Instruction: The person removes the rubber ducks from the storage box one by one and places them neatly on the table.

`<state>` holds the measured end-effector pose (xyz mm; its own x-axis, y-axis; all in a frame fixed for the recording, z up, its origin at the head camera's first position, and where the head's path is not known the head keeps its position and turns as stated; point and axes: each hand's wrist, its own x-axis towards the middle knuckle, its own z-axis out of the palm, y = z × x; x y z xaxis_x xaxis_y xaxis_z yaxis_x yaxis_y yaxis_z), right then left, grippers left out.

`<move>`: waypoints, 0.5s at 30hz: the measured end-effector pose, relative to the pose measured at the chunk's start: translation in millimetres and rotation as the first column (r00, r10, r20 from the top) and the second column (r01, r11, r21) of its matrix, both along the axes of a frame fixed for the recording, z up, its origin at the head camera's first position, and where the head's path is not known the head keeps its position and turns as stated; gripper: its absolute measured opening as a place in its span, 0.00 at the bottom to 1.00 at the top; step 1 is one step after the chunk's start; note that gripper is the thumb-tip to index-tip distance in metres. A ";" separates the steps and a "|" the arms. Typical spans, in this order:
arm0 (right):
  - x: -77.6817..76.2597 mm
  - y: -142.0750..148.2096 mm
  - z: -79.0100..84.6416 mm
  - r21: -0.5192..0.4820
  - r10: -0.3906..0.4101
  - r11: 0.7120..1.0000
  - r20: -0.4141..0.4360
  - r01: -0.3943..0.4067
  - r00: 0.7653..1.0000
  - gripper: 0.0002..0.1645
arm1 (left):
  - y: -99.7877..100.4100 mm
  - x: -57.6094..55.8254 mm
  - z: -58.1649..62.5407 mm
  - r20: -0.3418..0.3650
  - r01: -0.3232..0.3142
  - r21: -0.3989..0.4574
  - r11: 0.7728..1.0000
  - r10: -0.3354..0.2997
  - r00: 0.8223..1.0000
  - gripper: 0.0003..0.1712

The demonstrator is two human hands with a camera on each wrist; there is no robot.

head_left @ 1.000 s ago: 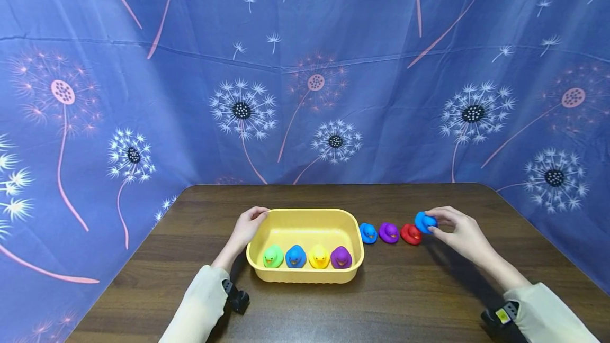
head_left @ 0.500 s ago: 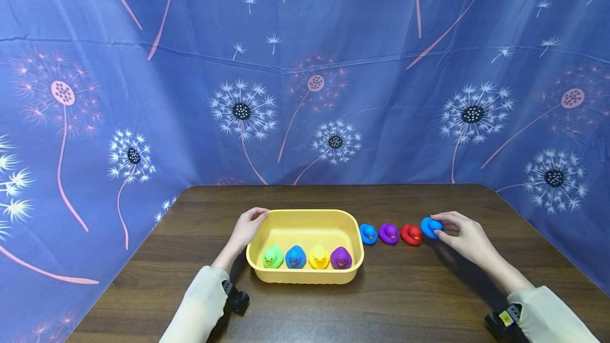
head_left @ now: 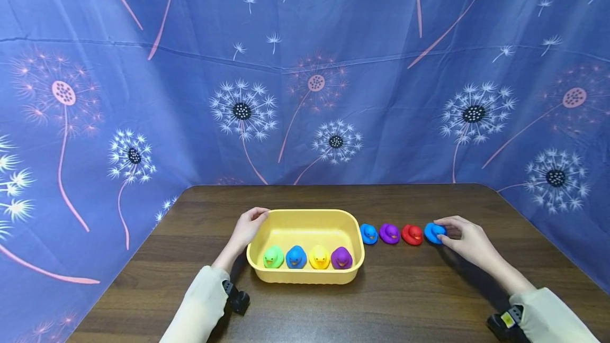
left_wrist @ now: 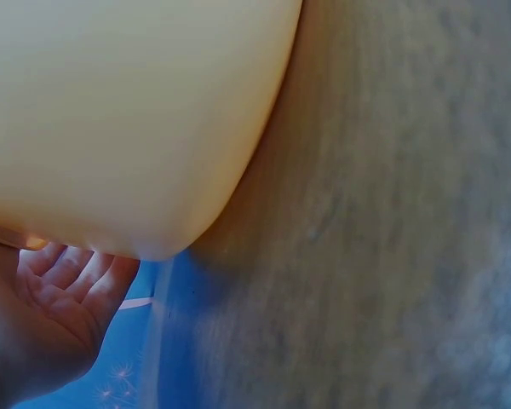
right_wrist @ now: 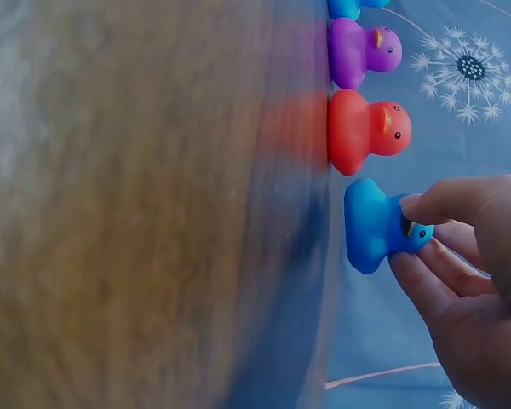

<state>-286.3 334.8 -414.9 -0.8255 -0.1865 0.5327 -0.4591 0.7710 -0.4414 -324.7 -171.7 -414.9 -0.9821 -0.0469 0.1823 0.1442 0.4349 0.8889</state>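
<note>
A blue rubber duck (head_left: 434, 233) is pinched by its head between the thumb and fingers of my right hand (head_left: 463, 238). In the right wrist view a narrow gap shows between this duck (right_wrist: 370, 226) and the table, beside the red rubber duck (right_wrist: 353, 132). My left hand (head_left: 248, 229) grips the back left corner of a yellow plastic basin (head_left: 305, 276); in the left wrist view its fingers (left_wrist: 89, 277) go behind the basin wall. Inside the basin stand a green duck (head_left: 274, 257), a blue duck (head_left: 296, 257), a yellow duck (head_left: 319, 257) and a purple duck (head_left: 341, 258).
Right of the basin, another blue duck (head_left: 369, 234), a purple duck (head_left: 389, 234) and the red one form a row on the brown wooden table (head_left: 381, 306). A blue dandelion-print cloth (head_left: 391, 136) hangs behind the table.
My right hand has carried the blue duck down and a little to the right, from above the red duck to beside it. My left hand and the basin stay in place.
</note>
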 end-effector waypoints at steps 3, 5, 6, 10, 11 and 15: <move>-0.3 0.5 -0.3 0.009 0.002 1.000 0.014 -0.002 1.000 0.18 | -0.2 0.3 0.0 0.000 0.000 0.001 1.000 0.000 1.000 0.15; 0.1 0.1 0.2 0.014 0.003 1.000 0.027 -0.003 1.000 0.18 | -0.2 0.7 0.2 0.000 0.001 0.001 1.000 -0.001 1.000 0.15; 0.3 -0.2 0.4 0.015 0.003 1.000 0.038 -0.004 0.999 0.18 | -0.1 0.7 0.3 0.001 0.000 0.001 1.000 0.000 1.000 0.15; 1.1 -1.0 0.6 0.023 -0.005 1.000 0.090 0.003 0.996 0.18 | -0.2 1.0 0.9 0.006 -0.007 -0.001 1.000 0.007 1.000 0.15; 1.0 -1.0 0.2 0.024 -0.006 1.000 0.102 0.004 0.995 0.18 | -0.4 0.7 0.7 0.008 -0.009 -0.001 1.000 0.009 1.000 0.15; 1.4 -1.1 0.0 0.034 -0.019 0.999 0.143 0.014 0.990 0.20 | -0.9 -0.7 0.0 0.010 -0.010 -0.004 1.000 0.010 1.000 0.15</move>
